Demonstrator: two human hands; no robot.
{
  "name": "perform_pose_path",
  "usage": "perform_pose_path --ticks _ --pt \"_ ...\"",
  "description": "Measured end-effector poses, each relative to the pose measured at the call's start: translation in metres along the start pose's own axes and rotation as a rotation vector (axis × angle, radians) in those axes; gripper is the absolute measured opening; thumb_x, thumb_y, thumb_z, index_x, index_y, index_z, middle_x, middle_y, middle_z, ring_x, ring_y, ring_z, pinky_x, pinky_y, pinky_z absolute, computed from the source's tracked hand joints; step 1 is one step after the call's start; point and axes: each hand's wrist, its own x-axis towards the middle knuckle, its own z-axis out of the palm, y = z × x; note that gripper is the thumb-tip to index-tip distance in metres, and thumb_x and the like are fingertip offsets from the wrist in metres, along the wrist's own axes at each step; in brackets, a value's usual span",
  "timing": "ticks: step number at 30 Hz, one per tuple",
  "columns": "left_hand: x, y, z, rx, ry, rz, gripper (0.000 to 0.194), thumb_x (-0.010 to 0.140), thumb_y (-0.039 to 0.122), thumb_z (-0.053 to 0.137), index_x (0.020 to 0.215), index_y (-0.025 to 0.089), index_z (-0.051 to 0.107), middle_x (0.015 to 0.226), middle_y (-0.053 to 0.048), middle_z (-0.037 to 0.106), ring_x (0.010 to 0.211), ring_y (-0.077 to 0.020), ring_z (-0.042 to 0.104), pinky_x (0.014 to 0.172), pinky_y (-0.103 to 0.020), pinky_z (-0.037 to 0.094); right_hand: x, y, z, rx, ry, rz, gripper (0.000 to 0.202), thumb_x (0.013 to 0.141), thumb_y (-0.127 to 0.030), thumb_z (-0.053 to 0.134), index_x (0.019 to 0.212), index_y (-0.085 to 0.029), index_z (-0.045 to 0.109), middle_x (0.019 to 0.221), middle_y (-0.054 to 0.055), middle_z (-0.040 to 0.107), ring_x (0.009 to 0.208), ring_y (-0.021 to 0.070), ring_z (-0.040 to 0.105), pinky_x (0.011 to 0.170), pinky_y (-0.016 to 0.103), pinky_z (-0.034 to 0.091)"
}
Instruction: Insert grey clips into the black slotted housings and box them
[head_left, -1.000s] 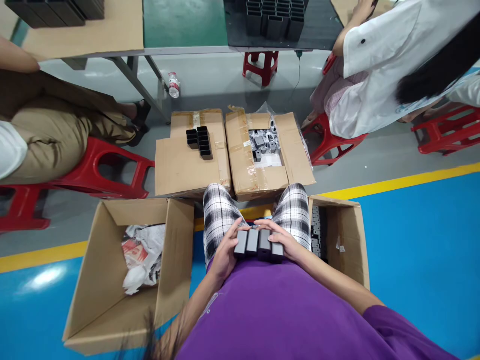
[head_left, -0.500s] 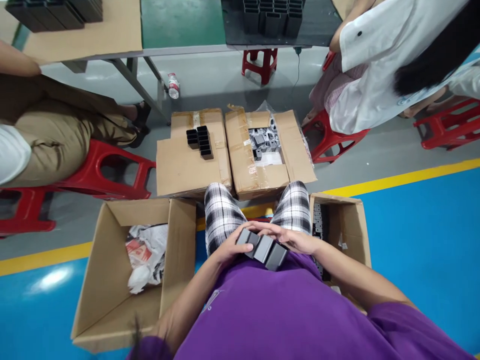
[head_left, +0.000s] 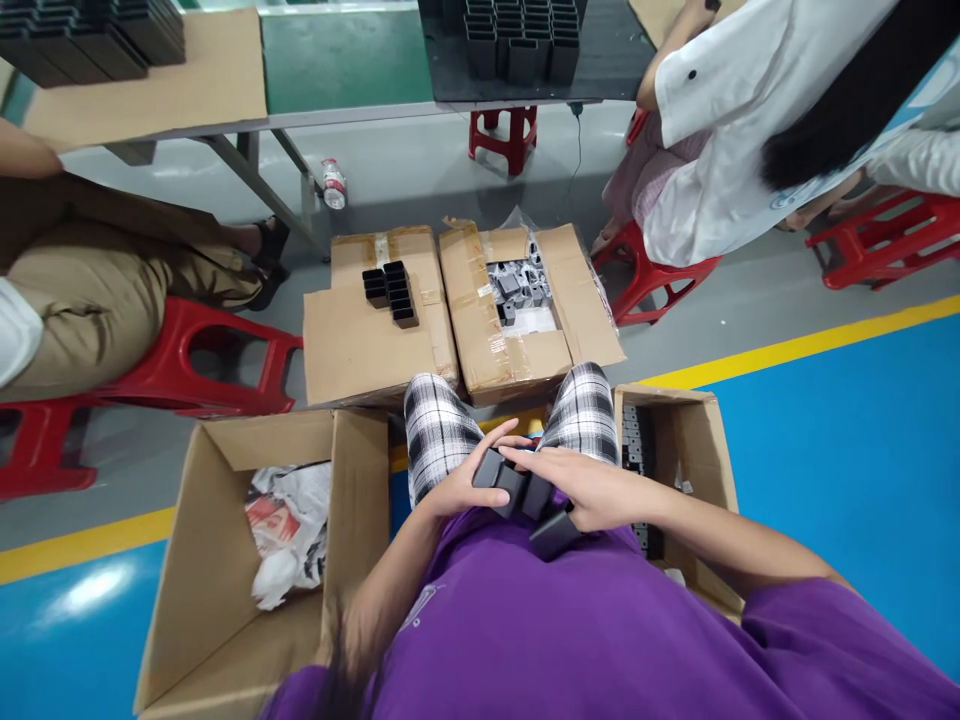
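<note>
At my lap, my left hand is closed round dark grey rectangular tube pieces, its thumb lying across their near side. My right hand reaches over from the other side, fingers across the top of the row. Under its palm, another dark grey tube piece sits at an angle, apart from the others. The right fingertips come close to the left fingers, and part of the pieces is hidden beneath them. Similar black rectangular tubes stand grouped on the closed carton ahead of my knees.
An open carton with small grey parts stands ahead. To my left is a box holding crumpled plastic; to my right, a box with stacked dark parts. Seated people flank me on red stools. More tubes stand on the table.
The tube pieces were lined up together; now one at the right end is tilted away with a gap. My right hand has come further over them. The view has shifted slightly.
</note>
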Motion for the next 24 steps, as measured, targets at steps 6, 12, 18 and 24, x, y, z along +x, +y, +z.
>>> perform_pose_path --ticks 6,12,18,24 --pt "0.002 -0.007 -0.011 0.051 -0.069 -0.025 0.101 0.065 0.041 0.088 0.152 0.028 0.038 0.151 -0.014 0.047 0.14 -0.037 0.042 0.118 -0.053 0.028 0.001 0.0 0.002 0.077 -0.11 0.068 0.1 0.078 -0.016 0.071 0.16 -0.025 0.014 0.143 0.019 0.051 0.096 0.0201 0.067 0.092 0.039 0.054" --pt "0.013 -0.025 -0.008 -0.159 -0.066 -0.164 0.107 0.056 0.042 0.092 0.15 0.026 0.042 0.15 -0.014 0.048 0.139 -0.0383 0.043 0.117 -0.051 0.03 0.003 0.021 0.008 0.372 -0.073 0.091 0.1 0.076 -0.023 0.076 0.158 -0.027 0.019 0.132 0.014 0.049 0.09 0.0158 0.065 0.083 0.033 0.056" --pt "0.026 -0.034 -0.003 -0.228 -0.077 -0.244 0.112 0.053 0.035 0.094 0.151 0.026 0.041 0.146 -0.015 0.052 0.135 -0.0362 0.047 0.114 -0.049 0.033 -0.008 0.019 -0.006 -0.132 -0.02 0.044 0.096 0.086 -0.031 0.068 0.161 -0.021 0.008 0.139 0.02 0.051 0.119 0.0308 0.053 0.104 0.051 0.041" --pt "0.032 -0.025 -0.001 -0.119 -0.097 -0.245 0.119 0.055 0.04 0.093 0.156 0.028 0.031 0.159 -0.015 0.037 0.142 -0.0372 0.039 0.117 -0.051 0.029 -0.003 0.031 -0.014 -0.136 -0.063 -0.017 0.106 0.085 -0.028 0.067 0.16 -0.019 -0.008 0.148 0.022 0.038 0.136 0.0329 0.041 0.11 0.05 0.037"
